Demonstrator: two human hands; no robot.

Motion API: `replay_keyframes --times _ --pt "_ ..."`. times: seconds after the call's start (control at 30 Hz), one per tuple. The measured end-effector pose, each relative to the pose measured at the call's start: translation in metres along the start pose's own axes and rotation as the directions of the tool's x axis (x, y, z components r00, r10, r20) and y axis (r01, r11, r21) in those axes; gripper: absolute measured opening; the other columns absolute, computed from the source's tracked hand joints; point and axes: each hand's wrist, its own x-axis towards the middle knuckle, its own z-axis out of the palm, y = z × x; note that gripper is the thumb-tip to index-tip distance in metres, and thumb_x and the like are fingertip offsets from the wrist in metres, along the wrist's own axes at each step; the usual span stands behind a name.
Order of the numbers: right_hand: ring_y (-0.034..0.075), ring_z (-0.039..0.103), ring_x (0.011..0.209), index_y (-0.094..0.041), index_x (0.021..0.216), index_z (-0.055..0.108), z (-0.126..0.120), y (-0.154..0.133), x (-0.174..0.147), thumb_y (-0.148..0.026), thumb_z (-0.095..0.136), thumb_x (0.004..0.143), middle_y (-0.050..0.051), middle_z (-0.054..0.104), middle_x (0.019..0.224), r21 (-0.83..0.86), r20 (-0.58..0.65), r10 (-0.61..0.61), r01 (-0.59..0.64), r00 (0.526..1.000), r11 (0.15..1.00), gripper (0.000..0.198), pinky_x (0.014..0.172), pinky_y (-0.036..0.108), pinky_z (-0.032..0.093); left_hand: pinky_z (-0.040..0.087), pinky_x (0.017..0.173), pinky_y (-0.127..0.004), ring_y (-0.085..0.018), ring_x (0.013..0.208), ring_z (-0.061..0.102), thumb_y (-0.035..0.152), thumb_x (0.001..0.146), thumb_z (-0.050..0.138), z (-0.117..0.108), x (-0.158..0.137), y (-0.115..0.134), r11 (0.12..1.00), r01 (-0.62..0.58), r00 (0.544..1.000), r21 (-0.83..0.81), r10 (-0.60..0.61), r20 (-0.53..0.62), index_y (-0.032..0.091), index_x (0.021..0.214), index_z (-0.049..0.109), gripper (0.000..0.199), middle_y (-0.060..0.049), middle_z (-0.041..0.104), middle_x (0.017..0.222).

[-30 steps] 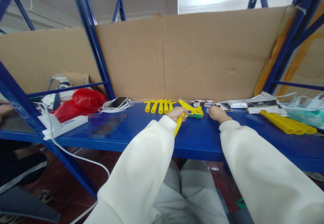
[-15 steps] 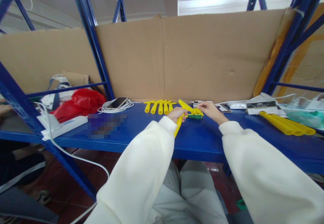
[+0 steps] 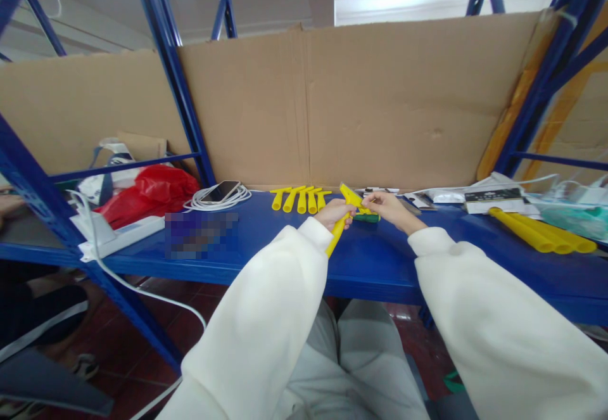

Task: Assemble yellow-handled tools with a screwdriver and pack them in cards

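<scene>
My left hand (image 3: 334, 213) is wrapped round a yellow plastic squeegee-like handle (image 3: 336, 237), its wider head tilted up and away from me. Close to that head is my right hand (image 3: 386, 207), thumb and fingertips pinched together; whatever small thing they may hold is hidden. Under and behind the hands a green object (image 3: 368, 218), perhaps a screwdriver grip, lies on the blue shelf (image 3: 285, 242). Several similar yellow T-shaped pieces (image 3: 302, 201) stand in a row to the left of my hands.
Yellow tubes (image 3: 536, 233) lie at the right, beside a white-and-black packet (image 3: 494, 201). Leftward are a phone (image 3: 221, 192) on a coiled white cable (image 3: 194, 201), a red bag (image 3: 156, 192) and a white power strip (image 3: 126, 237). Cardboard (image 3: 380, 103) walls the back. Another person's leg shows lower left.
My right hand has moved left, up to the head of the yellow piece. My left hand keeps its grip, with the piece shifted slightly.
</scene>
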Motion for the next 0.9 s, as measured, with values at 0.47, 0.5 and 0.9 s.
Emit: replay_keyframes --times 0.47,0.5,0.9 --pt "0.013 0.056 0.066 -0.021 0.077 0.055 0.0015 0.0056 0.0013 -0.038 0.076 0.064 -0.003 0.059 0.072 0.034 -0.059 -0.007 0.009 0.998 0.999 0.03 0.062 0.025 0.048 0.027 0.035 -0.018 -0.004 0.033 0.035 -0.001 0.081 0.048 -0.0009 -0.0058 0.0041 0.998 -0.011 0.999 -0.07 0.014 0.041 0.017 0.065 0.046 0.024 0.006 0.046 0.05" --pt "0.013 0.057 0.067 -0.021 0.08 0.055 0.0011 0.006 0.0013 -0.038 0.075 0.065 -0.003 0.06 0.074 0.023 -0.07 0.003 -0.001 0.998 1.0 0.031 0.063 0.026 0.049 0.027 0.035 -0.018 -0.004 0.033 0.035 -0.001 0.08 0.049 -0.0009 -0.0064 0.0044 0.997 -0.015 0.999 -0.075 0.018 0.045 0.017 0.065 0.046 0.024 0.006 0.046 0.05" --pt "0.019 0.063 0.1 -0.021 0.103 0.061 0.0041 0.0 -0.001 -0.038 0.064 0.081 0.006 0.067 0.109 -0.024 -0.022 0.072 -0.073 0.997 0.997 0.029 0.089 0.033 0.051 0.026 0.034 -0.018 -0.004 0.033 0.034 0.001 0.082 0.048 -0.002 -0.0099 0.0083 0.99 -0.02 0.998 -0.136 0.029 0.063 0.019 0.067 0.045 0.023 0.006 0.044 0.051"
